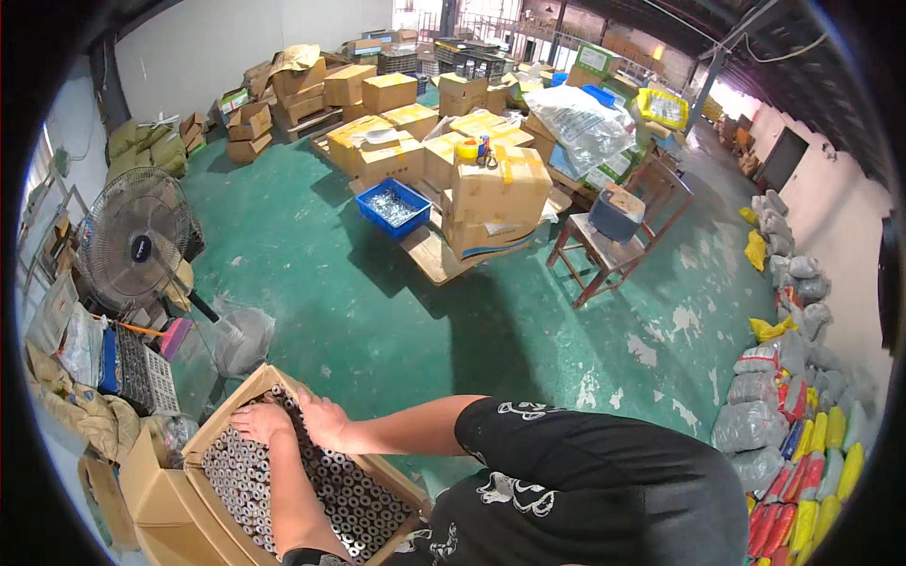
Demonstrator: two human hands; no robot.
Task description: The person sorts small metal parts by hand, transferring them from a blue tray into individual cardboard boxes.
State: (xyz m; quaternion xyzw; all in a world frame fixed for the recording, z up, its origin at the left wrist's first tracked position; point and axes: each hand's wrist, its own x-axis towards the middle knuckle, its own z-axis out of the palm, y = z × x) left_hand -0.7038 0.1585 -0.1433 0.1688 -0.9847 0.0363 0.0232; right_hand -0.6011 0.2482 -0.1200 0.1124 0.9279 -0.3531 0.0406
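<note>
While the warehouse floor [377, 311] stretches green and scuffed, the biggest load is the stack of yellow-taped cardboard cartons [491, 189] on a wooden pallet at the middle, with more brown cartons [311, 85] piled by the far wall. Beside that stack sits a blue plastic bin [394, 206] holding small shiny metal pieces. Along the right wall lie grey sacks [764, 387] and bright yellow and red packets [812, 472].

Down at the lower left, an open cardboard box [170, 481] is packed tight with grey metal tubes [349, 495] standing on end, their round hollow mouths facing up in neat rows. Both hands rest at its far corner: the left hand [260, 422] lies flat, fingers spread on the tube tops; the right hand [323, 417] presses down just beside it, fingers together, gripping nothing that I can see.
</note>
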